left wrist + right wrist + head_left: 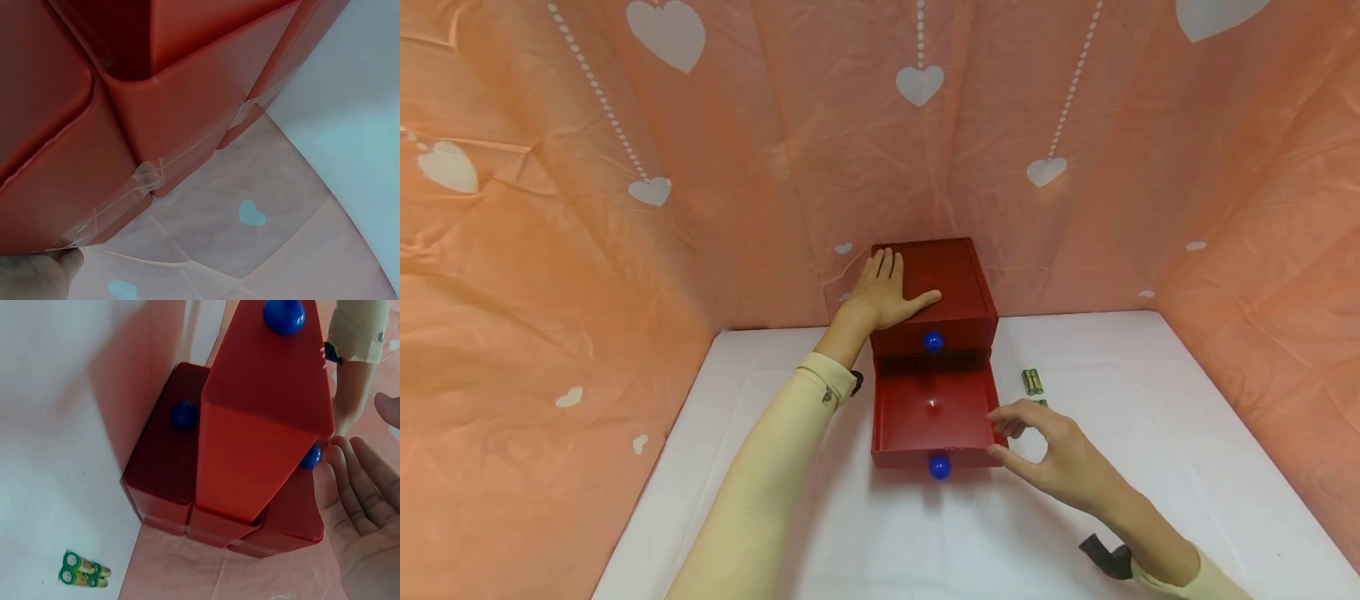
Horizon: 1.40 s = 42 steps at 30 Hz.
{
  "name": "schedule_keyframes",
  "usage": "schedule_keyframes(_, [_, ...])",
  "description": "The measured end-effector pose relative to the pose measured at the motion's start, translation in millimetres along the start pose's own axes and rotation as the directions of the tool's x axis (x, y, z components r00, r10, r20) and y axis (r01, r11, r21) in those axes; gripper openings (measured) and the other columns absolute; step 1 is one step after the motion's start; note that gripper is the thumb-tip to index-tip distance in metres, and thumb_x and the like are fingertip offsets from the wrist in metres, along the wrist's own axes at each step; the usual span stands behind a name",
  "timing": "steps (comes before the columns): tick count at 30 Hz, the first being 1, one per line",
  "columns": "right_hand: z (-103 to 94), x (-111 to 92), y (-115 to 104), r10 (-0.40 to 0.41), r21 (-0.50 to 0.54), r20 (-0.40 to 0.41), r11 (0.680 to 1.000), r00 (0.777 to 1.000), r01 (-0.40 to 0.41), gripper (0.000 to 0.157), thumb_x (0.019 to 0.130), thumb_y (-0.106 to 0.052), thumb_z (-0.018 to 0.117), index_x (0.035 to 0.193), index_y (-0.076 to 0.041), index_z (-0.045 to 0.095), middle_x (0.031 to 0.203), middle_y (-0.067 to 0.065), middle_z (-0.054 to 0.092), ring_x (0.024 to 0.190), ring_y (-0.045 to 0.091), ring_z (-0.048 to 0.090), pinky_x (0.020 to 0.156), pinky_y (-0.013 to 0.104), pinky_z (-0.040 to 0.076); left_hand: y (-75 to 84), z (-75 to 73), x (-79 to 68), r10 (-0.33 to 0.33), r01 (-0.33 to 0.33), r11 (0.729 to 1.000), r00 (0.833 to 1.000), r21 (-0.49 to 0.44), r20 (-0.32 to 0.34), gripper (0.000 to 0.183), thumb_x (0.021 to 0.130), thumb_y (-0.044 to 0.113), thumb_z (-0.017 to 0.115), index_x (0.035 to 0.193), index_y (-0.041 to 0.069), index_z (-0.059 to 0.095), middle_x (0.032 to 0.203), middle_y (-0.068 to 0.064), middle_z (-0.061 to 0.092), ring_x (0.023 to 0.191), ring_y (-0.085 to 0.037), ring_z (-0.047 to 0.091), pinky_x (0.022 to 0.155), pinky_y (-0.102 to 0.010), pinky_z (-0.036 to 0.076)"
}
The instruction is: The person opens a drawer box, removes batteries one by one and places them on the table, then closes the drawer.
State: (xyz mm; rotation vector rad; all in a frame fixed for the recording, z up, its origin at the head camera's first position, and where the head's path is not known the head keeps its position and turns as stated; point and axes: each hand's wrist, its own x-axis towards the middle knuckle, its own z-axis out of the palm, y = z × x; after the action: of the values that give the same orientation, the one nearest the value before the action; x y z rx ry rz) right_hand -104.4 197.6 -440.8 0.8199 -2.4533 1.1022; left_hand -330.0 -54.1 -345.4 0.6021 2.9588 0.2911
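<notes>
A red drawer cabinet (936,279) with blue knobs stands against the back cloth. Its middle drawer (925,408) is pulled out toward me, and the inside looks bare. My left hand (883,292) rests flat on the cabinet top, fingers spread and thumb out to the side. By the right front corner of the drawer is my right hand (1063,454), thumb and fingers apart with nothing between them. In the right wrist view, its fingers (359,481) are extended beside the top drawer's blue knob (310,456). Clear tape strips run along the cabinet's rear edges in the left wrist view.
Several green batteries (1032,382) lie on the white table (775,375) right of the cabinet, some partly hidden by my right hand. Pink cloth (820,150) with white hearts hangs at the back and both sides.
</notes>
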Motion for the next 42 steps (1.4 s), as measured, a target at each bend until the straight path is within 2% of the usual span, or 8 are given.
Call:
schedule_keyframes(4, [4.4,-3,-7,0.017,0.035,0.017,0.999,1.000,-0.018,0.045,0.085,-0.007,0.092,0.124,-0.019,0.073,0.106,-0.015,0.071,0.091,0.012,0.068,0.082,0.022,0.061,-0.1,0.1,-0.6,0.005,-0.005,1.000,1.000,0.007,-0.004,0.110,0.103,0.080,0.035,0.172,0.002,0.000,0.180,-0.019,-0.005,0.167,-0.032,-0.008,0.134,-0.042,-0.007])
schedule_keyframes(9, [10.6,-4,-12,-0.034,0.039,-0.014,0.999,0.999,0.035,0.045,0.084,-0.004,0.092,0.122,-0.019,0.073,0.108,-0.012,0.072,0.094,0.010,0.067,0.090,0.017,0.056,-0.5,0.5,-1.5,0.006,-0.006,1.000,1.000,-0.002,-0.008,0.110,0.103,0.080,0.035,0.172,0.002,0.001,0.180,-0.018,-0.005,0.167,-0.032,-0.008,0.134,-0.042,-0.006])
schedule_keyframes(13, [13.5,-5,-16,-0.074,0.034,-0.058,0.996,0.996,0.076,0.049,0.081,-0.001,0.092,0.122,-0.021,0.074,0.111,-0.007,0.073,0.098,0.014,0.068,0.097,0.014,0.052,-0.8,0.8,-1.8,0.003,-0.003,1.000,1.000,-0.008,-0.005,0.110,0.102,0.081,0.035,0.172,0.003,0.000,0.180,-0.018,-0.005,0.167,-0.031,-0.009,0.134,-0.041,-0.007])
schedule_keyframes(19, [16.8,-7,-22,-0.097,0.091,-0.030,0.991,0.995,0.099,0.046,0.082,0.001,0.091,0.122,-0.015,0.074,0.111,-0.004,0.074,0.096,0.013,0.069,0.089,0.021,0.058,-0.9,1.2,-1.7,0.001,-0.001,1.000,1.000,-0.004,-0.008,0.110,0.102,0.081,0.035,0.172,0.003,0.001,0.180,-0.018,-0.005,0.167,-0.032,-0.008,0.134,-0.041,-0.007])
schedule_keyframes(27, [26.1,-14,-29,-0.021,0.116,0.045,0.993,0.999,0.016,0.042,0.088,-0.005,0.089,0.123,-0.022,0.074,0.115,-0.010,0.074,0.098,0.007,0.067,0.088,0.027,0.062,-0.3,0.6,-2.3,0.002,-0.002,1.000,1.000,-0.011,-0.007,0.110,0.102,0.081,0.035,0.172,0.003,0.001,0.180,-0.018,-0.005,0.167,-0.031,-0.009,0.134,-0.041,-0.007])
schedule_keyframes(31, [31.6,-17,-27,-0.060,0.120,0.036,0.991,0.998,0.056,0.047,0.087,-0.005,0.089,0.125,-0.027,0.072,0.116,-0.013,0.074,0.100,0.007,0.067,0.089,0.024,0.060,-0.6,0.3,-3.1,0.001,-0.001,1.000,1.000,-0.017,-0.008,0.110,0.102,0.081,0.036,0.172,0.003,0.001,0.180,-0.017,-0.005,0.167,-0.032,-0.009,0.134,-0.042,-0.006])
schedule_keyframes(35, [37.6,-18,-23,-0.112,0.135,0.017,0.985,0.994,0.108,0.050,0.084,-0.001,0.090,0.125,-0.024,0.072,0.113,-0.011,0.074,0.098,0.009,0.067,0.088,0.023,0.059,-0.4,0.0,-3.6,0.001,-0.001,1.000,1.000,-0.019,-0.006,0.110,0.102,0.080,0.036,0.172,0.003,0.001,0.180,-0.018,-0.005,0.167,-0.032,-0.009,0.134,-0.042,-0.006])
schedule_keyframes(42, [47.2,-22,-20,-0.075,0.169,0.054,0.983,0.996,0.065,0.041,0.088,-0.004,0.089,0.121,-0.024,0.073,0.108,-0.014,0.073,0.092,0.011,0.068,0.081,0.028,0.061,0.0,-0.1,-3.4,0.004,-0.005,1.000,1.000,-0.014,-0.007,0.110,0.103,0.080,0.036,0.172,0.002,0.001,0.180,-0.018,-0.005,0.167,-0.032,-0.009,0.134,-0.042,-0.007])
